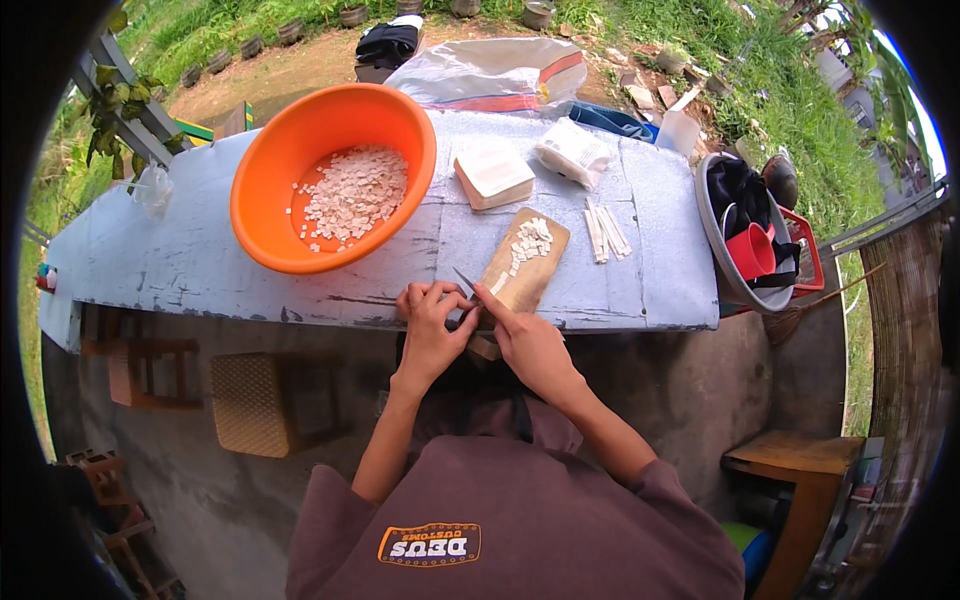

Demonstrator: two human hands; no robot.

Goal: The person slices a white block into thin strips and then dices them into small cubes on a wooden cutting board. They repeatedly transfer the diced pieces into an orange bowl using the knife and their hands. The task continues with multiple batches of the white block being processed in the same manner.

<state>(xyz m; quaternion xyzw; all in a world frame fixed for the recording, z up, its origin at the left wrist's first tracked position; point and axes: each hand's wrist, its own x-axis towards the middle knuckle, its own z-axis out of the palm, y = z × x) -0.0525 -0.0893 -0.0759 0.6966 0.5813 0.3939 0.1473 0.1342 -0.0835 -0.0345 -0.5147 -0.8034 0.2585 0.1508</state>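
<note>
My right hand (536,356) grips a knife (463,278), its index finger stretched along the blade, which points away to the left. Close beside the blade, my left hand (433,330) has its fingers curled and thumb bent in; whether it pinches anything is hidden. Under the knife side lies a wooden cutting board (541,281), tilted at the table's front edge. Small white cut squares (534,238) are heaped on it, with a short row trailing towards my hands. Several white strips (606,231) lie to the right of the board.
An orange basin (262,142) holds many white squares. Behind the board sit a stack of square white sheets (493,180) and a plastic-wrapped pack (574,154). At the table's right end stands a grey tub (709,217) with a red dipper (750,253). A woven-top stool (247,405) is below left.
</note>
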